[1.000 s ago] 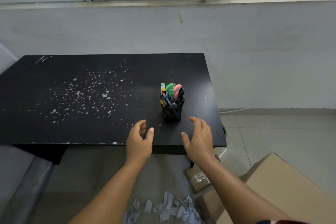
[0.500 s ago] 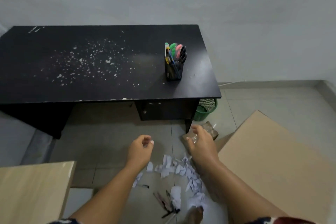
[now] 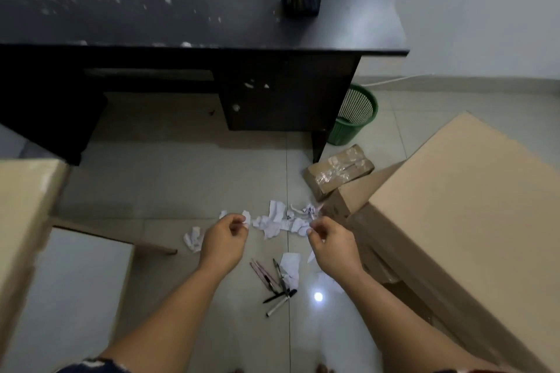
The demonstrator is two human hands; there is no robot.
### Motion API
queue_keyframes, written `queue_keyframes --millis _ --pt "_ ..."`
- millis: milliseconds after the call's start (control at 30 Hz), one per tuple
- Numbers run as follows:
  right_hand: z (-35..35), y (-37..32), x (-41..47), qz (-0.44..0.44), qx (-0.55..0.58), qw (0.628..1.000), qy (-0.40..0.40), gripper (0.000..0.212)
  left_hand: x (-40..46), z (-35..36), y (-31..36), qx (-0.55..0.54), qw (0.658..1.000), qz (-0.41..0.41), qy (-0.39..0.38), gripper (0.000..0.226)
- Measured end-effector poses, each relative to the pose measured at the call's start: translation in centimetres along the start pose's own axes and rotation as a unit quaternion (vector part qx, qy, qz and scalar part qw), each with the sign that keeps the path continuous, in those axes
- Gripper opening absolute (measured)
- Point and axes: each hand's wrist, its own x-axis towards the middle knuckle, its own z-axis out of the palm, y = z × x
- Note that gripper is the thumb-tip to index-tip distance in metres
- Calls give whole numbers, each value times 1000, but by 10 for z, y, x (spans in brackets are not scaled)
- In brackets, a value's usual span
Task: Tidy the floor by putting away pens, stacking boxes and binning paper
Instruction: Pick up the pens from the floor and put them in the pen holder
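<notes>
Fingers of left hand (image 3: pixel 222 241) and right hand (image 3: pixel 330 247) loosely curled, nothing gripped, held above torn paper (image 3: pixel 277 221) on floor. Pens (image 3: pixel 274 281) bunched just behind, long axes mostly toward desk (image 3: pixel 348 36). Boxes (image 3: pixel 460 206) at right, green bin (image 3: pixel 356 116) beyond.

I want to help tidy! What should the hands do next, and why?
Probably lower both hands, left hand and right hand, onto the paper scraps just beneath them. Both hold nothing, and the green bin stands nearby.
</notes>
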Motion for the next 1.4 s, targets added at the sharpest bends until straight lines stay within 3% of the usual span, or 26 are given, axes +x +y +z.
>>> queue_keyframes --millis 367,600,833,1033,1400 --pt "189 177 94 -2 -24 999 -29 21 97 167 -197 30 999 31 -18 13" --pt "251 232 155 -71 -117 989 -53 25 166 225 -280 75 995 60 27 16" --pt "304 254 174 -67 -39 996 -41 17 197 220 -336 130 987 82 42 21" --pt "323 253 182 -77 -13 996 -37 9 209 199 -373 289 949 118 39 37" --pt "326 265 186 -55 23 998 -18 7 220 208 -384 377 892 244 57 11"
